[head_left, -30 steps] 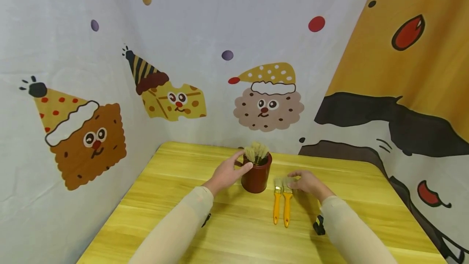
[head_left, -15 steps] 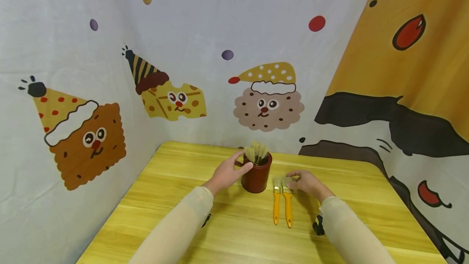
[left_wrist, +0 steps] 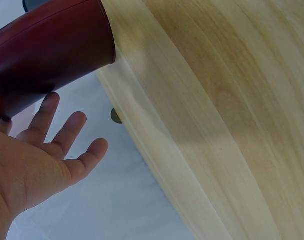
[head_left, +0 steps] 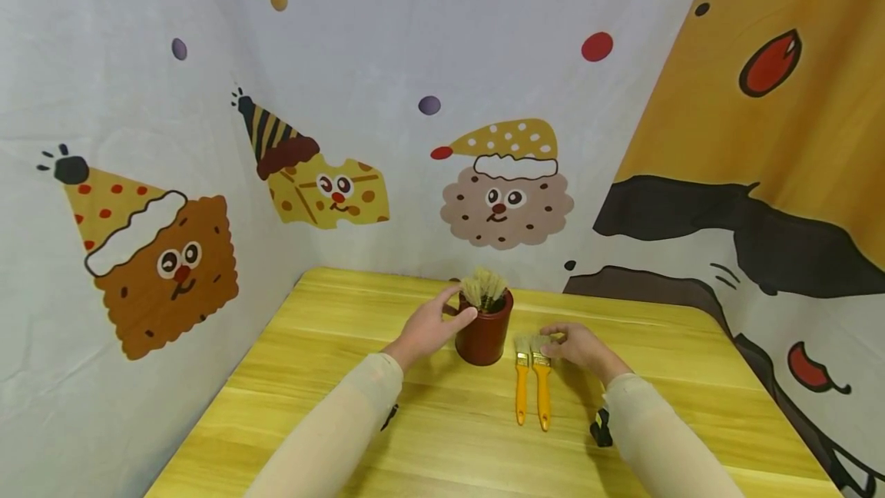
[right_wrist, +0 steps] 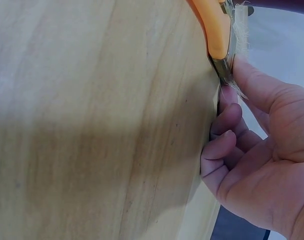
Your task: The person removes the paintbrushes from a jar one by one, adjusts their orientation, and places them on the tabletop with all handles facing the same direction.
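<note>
Two yellow-handled brushes [head_left: 531, 390] lie side by side on the wooden table [head_left: 332, 344], handles toward the near edge, bristles pointing away, just right of the dark red pot [head_left: 484, 333]. The right hand [head_left: 579, 344] is on the right-hand brush [head_left: 542, 386]: in the right wrist view its thumb and curled fingers [right_wrist: 227, 120] close on the metal ferrule [right_wrist: 223, 67] where the bristles begin, so it grips that brush at the head, and the brush lies flat on the wood. The other brush [head_left: 522, 390] sits untouched just to its left.

Over at the pot, more brushes stand with their pale bristles [head_left: 484, 287] up out of the rim. The left hand [head_left: 432, 327] rests against the pot's left wall, thumb along the side, fingers [left_wrist: 67, 135] relaxed and spread rather than wrapped round it, by the left wrist view.

So this looks like the pickup stage. The next move likely calls for a lift by the ferrule, a turn to bring the handle down, and a clean drop into the crowded pot while the left hand steadies it.
</note>
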Demonstrator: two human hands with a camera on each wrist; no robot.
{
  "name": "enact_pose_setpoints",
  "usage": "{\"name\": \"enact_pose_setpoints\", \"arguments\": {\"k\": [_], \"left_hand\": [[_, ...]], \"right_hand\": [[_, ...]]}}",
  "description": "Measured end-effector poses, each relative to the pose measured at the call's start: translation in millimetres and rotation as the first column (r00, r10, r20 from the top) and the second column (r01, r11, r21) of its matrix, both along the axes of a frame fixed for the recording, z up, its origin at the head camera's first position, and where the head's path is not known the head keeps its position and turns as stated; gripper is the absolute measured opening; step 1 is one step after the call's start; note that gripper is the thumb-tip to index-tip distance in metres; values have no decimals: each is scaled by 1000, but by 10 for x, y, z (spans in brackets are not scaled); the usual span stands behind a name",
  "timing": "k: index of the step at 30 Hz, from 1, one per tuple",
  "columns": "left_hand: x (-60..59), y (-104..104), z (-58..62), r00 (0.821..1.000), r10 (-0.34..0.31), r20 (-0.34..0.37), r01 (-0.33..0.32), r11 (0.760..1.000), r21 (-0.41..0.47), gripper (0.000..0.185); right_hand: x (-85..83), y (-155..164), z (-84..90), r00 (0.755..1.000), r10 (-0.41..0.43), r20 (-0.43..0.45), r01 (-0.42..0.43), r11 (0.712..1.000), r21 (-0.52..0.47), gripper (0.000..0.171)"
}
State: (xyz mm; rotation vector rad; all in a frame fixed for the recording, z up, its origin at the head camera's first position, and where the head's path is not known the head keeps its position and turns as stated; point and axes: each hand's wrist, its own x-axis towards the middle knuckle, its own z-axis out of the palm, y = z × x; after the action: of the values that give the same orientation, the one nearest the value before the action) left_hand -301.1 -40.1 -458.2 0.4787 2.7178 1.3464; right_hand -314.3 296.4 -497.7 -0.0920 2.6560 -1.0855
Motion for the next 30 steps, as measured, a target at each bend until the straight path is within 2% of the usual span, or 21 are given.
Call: {"name": "enact_pose_setpoints", "arguments": {"k": [9, 13, 18, 22, 26, 30], "left_hand": [[23, -3, 8, 1000, -1, 5, 1, 1000, 2, 71], [28, -4, 14, 1000, -2, 6, 2, 1000, 7, 72], [21, -4, 10, 1000, 8, 3, -8, 1000, -6, 72], [21, -5, 14, 1000, 9, 2, -9, 1000, -3, 71], [16, -7, 21, 1000, 0, 1, 0, 1000, -3, 72], [8, -3, 25, 1000, -9, 8, 9, 1000, 2, 71]], "right_hand": [[17, 36, -5, 1000, 9, -4, -9, 1000, -21, 52], [11, 29, 48, 999, -28, -26, 27, 999, -35, 58], [-56, -71, 224, 989, -60, -135, 45, 992, -115, 58], [-86, -243, 428, 978, -40, -206, -3, 979, -205, 60], [-67, -444, 613, 971, -21, -237, -46, 961, -272, 64], [-55, -614, 711, 971, -9, -239, -68, 947, -313, 67]]}}
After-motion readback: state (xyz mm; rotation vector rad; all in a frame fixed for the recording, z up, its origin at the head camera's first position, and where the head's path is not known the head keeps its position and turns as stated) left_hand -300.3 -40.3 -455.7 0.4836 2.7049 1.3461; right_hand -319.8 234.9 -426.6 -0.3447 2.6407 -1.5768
